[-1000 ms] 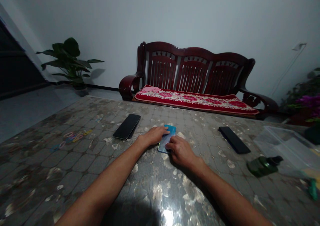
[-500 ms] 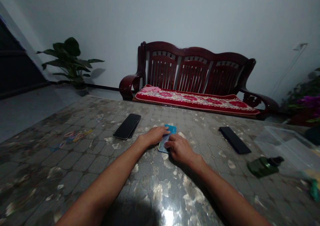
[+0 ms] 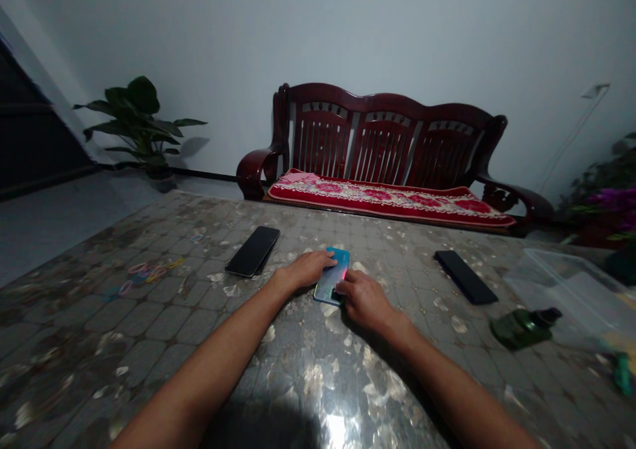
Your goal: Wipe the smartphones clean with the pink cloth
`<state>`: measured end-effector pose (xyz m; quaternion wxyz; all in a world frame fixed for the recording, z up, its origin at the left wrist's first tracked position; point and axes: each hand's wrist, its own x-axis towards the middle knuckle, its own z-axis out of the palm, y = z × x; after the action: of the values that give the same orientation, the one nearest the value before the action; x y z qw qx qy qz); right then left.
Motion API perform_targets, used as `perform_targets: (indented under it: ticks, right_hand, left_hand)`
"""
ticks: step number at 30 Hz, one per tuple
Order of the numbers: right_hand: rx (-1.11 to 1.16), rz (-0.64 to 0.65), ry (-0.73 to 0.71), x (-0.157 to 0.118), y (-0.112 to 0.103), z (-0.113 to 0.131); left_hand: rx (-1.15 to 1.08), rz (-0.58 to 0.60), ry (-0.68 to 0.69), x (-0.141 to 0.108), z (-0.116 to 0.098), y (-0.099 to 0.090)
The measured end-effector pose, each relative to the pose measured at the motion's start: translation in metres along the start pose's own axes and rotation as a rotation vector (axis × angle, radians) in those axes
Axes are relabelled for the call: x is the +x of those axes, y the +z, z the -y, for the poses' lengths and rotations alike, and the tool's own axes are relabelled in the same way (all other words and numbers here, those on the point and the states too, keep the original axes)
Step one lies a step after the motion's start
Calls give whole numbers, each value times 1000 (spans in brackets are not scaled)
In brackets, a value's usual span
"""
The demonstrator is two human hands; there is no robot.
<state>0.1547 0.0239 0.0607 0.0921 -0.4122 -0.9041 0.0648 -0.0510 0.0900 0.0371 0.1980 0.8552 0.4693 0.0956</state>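
A shiny blue phone (image 3: pixel 328 281) lies on the patterned table (image 3: pixel 163 383), its glossy surface facing up. My left hand (image 3: pixel 311 268) is on its upper left edge, fingers closed against it. At its lower right, my right hand (image 3: pixel 365 297) has its fingers bent together on the phone's edge, over a small dark patch I cannot make out. To the left lies a black phone (image 3: pixel 253 250), slightly raised on something dark. Another dark phone (image 3: pixel 466 277) rests farther right.
Colored rubber bands (image 3: pixel 149 271) lie at the left. On the right are a green bottle (image 3: pixel 521 328) on its side and a clear plastic box (image 3: pixel 571 297). A wooden bench (image 3: pixel 387 138) stands beyond the table's far edge, and a potted plant (image 3: pixel 142 121) at back left.
My right hand has shifted slightly right and down along the phone, uncovering more of its shiny surface. My left hand has stayed in place.
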Motion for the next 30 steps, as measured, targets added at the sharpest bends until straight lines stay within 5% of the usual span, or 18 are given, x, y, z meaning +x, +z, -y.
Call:
perform_targets:
  ticks: [8, 13, 21, 30]
  right_hand:
    - [29, -61, 116, -5, 5, -3]
    - [49, -22, 61, -7, 4, -2]
    - [152, -140, 419, -7, 1, -34]
    - [243, -208, 439, -10, 7, -43]
  left_hand:
    - [72, 35, -56, -6, -20, -5]
    - [162, 53, -188, -5, -40, -8]
    - [334, 99, -424, 1, -86, -1]
    - [346, 131, -565, 4, -109, 5]
